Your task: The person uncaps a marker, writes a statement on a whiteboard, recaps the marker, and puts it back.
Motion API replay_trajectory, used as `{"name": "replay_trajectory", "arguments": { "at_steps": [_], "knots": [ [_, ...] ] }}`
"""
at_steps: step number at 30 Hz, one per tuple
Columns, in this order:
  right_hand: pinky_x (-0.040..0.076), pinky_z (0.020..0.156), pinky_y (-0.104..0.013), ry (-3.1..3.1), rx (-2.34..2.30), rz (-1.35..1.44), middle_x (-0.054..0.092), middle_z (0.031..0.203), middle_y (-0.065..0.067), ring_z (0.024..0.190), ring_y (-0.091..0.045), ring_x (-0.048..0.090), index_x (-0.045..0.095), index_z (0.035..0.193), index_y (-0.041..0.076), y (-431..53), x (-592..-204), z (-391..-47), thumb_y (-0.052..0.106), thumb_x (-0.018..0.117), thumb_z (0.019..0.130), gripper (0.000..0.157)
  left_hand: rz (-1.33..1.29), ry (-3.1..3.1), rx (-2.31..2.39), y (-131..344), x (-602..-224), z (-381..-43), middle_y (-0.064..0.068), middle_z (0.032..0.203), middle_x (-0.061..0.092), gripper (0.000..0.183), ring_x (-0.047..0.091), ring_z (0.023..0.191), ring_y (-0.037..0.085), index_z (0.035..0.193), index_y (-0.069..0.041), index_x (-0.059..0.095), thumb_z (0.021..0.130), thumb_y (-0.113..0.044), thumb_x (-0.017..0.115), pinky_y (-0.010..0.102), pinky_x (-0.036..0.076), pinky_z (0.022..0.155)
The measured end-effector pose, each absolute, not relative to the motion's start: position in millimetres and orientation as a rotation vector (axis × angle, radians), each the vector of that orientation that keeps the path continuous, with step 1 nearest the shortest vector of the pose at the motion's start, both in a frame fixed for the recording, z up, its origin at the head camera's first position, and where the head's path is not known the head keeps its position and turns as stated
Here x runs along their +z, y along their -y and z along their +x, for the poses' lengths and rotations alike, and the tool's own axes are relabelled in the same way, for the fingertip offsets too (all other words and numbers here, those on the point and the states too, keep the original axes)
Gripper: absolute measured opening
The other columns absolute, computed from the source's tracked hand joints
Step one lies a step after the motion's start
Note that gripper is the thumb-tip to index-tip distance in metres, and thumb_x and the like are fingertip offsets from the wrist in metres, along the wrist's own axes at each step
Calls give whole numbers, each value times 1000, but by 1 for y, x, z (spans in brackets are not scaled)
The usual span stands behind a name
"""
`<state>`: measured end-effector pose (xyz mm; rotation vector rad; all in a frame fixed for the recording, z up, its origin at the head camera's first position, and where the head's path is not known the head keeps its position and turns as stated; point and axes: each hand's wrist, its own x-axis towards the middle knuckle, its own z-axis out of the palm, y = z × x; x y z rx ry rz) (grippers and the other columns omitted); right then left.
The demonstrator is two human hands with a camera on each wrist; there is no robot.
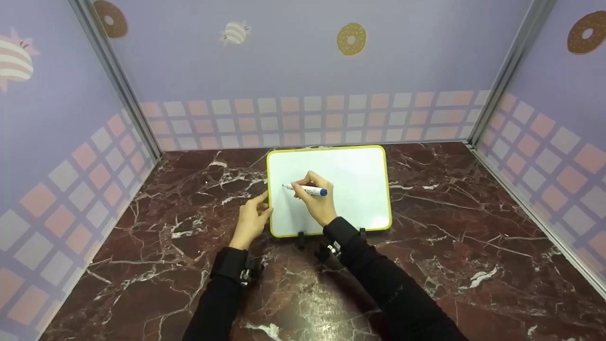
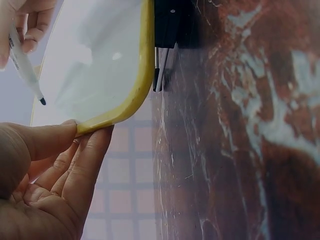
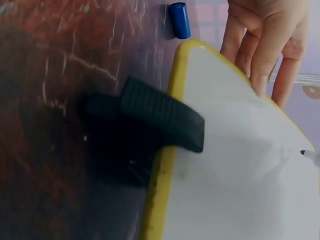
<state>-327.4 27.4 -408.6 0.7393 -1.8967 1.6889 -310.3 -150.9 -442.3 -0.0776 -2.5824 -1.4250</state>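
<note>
A whiteboard [image 1: 350, 189] with a yellow frame leans back on a black stand [image 3: 160, 117]. My left hand [image 1: 251, 220] pinches its left edge, thumb on the front and fingers behind, as the left wrist view shows. In my right hand [image 1: 318, 196] is a white marker [image 1: 312, 190] with a blue end, gripped like a pen. Its dark uncapped tip points at the left part of the board; whether it touches the surface, I cannot tell. No clear writing shows on the white surface. Beyond the board's corner, a blue marker cap [image 3: 179, 20] is on the table.
The dark red marbled table [image 1: 454, 246] is enclosed by lilac walls [image 1: 293, 66] with printed squares and donuts. Behind the board stand slim support legs [image 2: 160, 72]. Black wrist straps [image 1: 229, 264] with cameras sit on both arms.
</note>
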Motion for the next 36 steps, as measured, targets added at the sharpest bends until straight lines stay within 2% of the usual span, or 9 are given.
{"name": "replay_trajectory", "arguments": {
  "at_steps": [3, 10, 15, 21, 29, 36],
  "knots": [
    [54, 58, -16, 1905, 1681, 722, 73, 82, -25, 63, -38, 68, 54, 72, -10, -27, -410, -331, -8, 67, 88, 21, -84, 2584, -1433, 150, -441, -310, 28, 120, 66, 53, 69, 107, 39, 146, -4, 48, 95, 1, 62, 40, 63, 80],
    [51, 55, -17, 1896, 1638, 783, 71, 72, -16, 58, -26, 66, 57, 71, -2, -31, -436, -351, 2, 69, 91, 23, -87, 2579, -1456, 151, -441, -311, 28, 121, 66, 53, 68, 108, 39, 146, -4, 48, 95, 1, 61, 40, 62, 82],
    [49, 54, -17, 1921, 1640, 808, 65, 65, -22, 55, -35, 63, 53, 69, -10, -32, -432, -330, -7, 66, 89, 24, -76, 2569, -1485, 151, -440, -309, 28, 120, 65, 52, 68, 109, 39, 146, -3, 47, 96, 2, 60, 40, 62, 83],
    [51, 55, -17, 1914, 1659, 808, 66, 68, -27, 57, -38, 63, 52, 71, -11, -33, -421, -313, -9, 64, 89, 22, -56, 2580, -1463, 151, -441, -310, 28, 121, 66, 53, 68, 108, 38, 146, -5, 48, 96, 1, 61, 39, 63, 81],
    [51, 56, -15, 1874, 1747, 728, 69, 78, -32, 61, -44, 65, 53, 73, -13, -34, -421, -317, -9, 64, 89, 20, -95, 2555, -1428, 151, -442, -310, 29, 113, 68, 52, 72, 98, 37, 143, -2, 51, 93, 4, 63, 37, 64, 74],
    [53, 58, -15, 1906, 1708, 755, 71, 81, -29, 63, -41, 67, 56, 75, -12, -34, -422, -320, -7, 65, 90, 19, -105, 2561, -1436, 152, -442, -309, 29, 115, 68, 52, 71, 99, 37, 144, -3, 50, 94, 3, 62, 37, 63, 76]
  ]
}}
